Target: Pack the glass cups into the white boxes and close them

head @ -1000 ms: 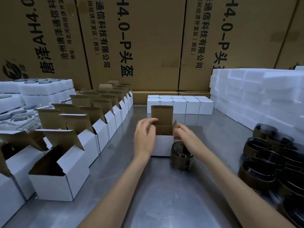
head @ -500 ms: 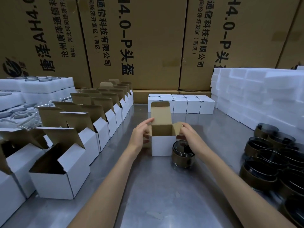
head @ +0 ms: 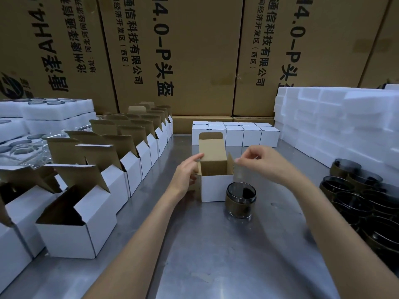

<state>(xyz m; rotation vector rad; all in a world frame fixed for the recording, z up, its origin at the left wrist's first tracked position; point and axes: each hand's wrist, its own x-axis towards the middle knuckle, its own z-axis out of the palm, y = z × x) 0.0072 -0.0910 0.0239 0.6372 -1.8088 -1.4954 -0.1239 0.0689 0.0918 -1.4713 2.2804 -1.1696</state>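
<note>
White box (head: 216, 187) stands open at frame centre, lid upright; left hand (head: 186, 174) touches its left flap with straight fingers; right hand (head: 260, 162) hovers, loosely curled, empty; glass cup (head: 240, 200) just beside.

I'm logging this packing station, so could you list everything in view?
open box: one, white, lid up, table centre
glass cup: one, dark, upright beside that box
more cups: a cluster, dark, right edge
open boxes: a row, white, left
closed boxes: a block, white, behind
foam blocks: stacked, white, right; more left
cartons: several, brown, back
table: one, grey metal
left hand: touching the box's left flap
right hand: raised by its right flap
</note>
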